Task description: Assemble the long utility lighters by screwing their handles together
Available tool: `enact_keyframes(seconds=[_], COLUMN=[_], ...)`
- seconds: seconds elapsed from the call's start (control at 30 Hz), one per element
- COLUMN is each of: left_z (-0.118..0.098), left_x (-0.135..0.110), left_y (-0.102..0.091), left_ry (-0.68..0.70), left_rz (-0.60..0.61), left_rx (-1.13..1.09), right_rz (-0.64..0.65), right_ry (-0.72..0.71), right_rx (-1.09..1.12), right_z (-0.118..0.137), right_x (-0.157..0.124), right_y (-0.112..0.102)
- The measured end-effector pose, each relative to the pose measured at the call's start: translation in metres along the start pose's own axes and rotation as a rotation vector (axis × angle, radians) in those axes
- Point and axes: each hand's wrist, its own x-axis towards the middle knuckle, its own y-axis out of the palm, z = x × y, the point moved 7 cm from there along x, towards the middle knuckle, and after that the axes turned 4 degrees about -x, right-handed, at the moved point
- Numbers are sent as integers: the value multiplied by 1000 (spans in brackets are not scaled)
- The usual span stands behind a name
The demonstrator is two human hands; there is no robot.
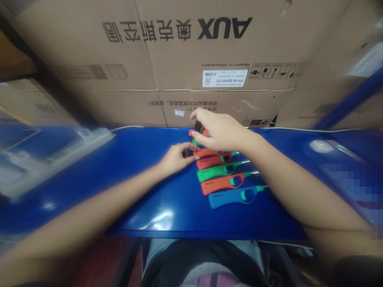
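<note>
My right hand (223,129) grips a screwdriver (198,126) with a black and yellow handle, held upright, its thin shaft pointing down. Below it, the thumb and forefinger of my left hand (175,158) hold the butt end of an orange gas lighter (206,152). The screwdriver tip is at that end; whether it touches a screw is too small to tell. Nearer to me lie a red-orange lighter (208,162), a green lighter (211,172), another orange lighter (217,184) and a blue lighter (229,198), side by side. More lighters beyond are partly hidden by my right hand.
The lighters lie on a glossy blue table (143,191). A large cardboard box (167,67) stands along its back edge. At left is a blurred whitish plastic part (68,163); at right, a white rounded object (321,146). A thin cable (287,129) runs along the back.
</note>
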Motion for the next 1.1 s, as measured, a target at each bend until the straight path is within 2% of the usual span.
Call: enact_keyframes(seconds=[0.2, 0.57, 0.7, 0.93, 1.1], left_z=[0, -2, -2, -3, -4], left_x=[0, -1, -1, -1, -1], left_y=[0, 1, 2, 2, 2], left_ry=[4, 18, 23, 34, 57], left_rz=[4, 16, 13, 12, 17], left_rx=[13, 4, 14, 20, 8], right_rz=[-31, 1, -17, -48, -3], right_ry=[-35, 23, -34, -73, -61], right_rx=[-30, -108, -34, -32, -44], right_z=[5, 1, 5, 5, 5], right_x=[0, 0, -1, -1, -1], right_y=[-2, -2, -5, -5, -4])
